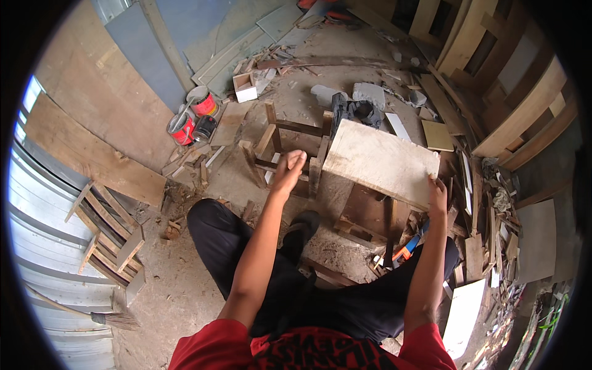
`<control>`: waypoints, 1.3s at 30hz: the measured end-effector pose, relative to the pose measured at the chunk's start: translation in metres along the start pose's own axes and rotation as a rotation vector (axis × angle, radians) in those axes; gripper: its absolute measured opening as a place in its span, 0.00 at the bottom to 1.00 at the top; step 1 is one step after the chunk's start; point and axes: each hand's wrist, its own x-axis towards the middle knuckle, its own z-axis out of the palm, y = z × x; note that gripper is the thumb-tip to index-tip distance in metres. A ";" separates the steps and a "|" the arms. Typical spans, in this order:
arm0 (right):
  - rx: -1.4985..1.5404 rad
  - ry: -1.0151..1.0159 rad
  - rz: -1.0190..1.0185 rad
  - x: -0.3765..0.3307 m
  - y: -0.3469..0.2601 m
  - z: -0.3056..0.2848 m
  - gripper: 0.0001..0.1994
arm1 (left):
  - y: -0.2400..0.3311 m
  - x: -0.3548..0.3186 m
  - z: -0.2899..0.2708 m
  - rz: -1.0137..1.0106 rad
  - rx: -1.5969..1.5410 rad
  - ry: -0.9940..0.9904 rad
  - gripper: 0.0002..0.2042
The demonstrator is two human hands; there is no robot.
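Positioning a pale board (382, 161) against an upturned wooden stool frame (290, 154).
Right hand (438, 192) closed on the board's near right corner; left hand (288, 169), fingers loosely open and holding nothing, hovers over the frame just left of the board. Judged next: steadying the frame. Red paint cans (192, 117) stand well left.

The board (381, 161) is pale, matt, rough-sawn wood; the stool frame (290, 151) is bare wood; the cans (192, 117) are glossy metal; the floor (179, 290) is dusty.
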 end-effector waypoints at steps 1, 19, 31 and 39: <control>-0.092 -0.016 -0.089 0.005 0.013 -0.002 0.26 | -0.009 -0.004 0.012 0.026 -0.025 -0.020 0.25; -0.181 -0.157 0.052 0.070 0.095 0.036 0.31 | -0.049 -0.027 -0.002 0.209 0.047 -0.089 0.26; -0.128 -0.078 0.045 0.075 0.104 0.033 0.33 | -0.058 -0.026 0.008 0.373 0.288 -0.004 0.27; -0.034 -0.129 0.046 0.050 0.086 0.034 0.28 | -0.054 -0.028 -0.005 0.543 0.560 0.008 0.22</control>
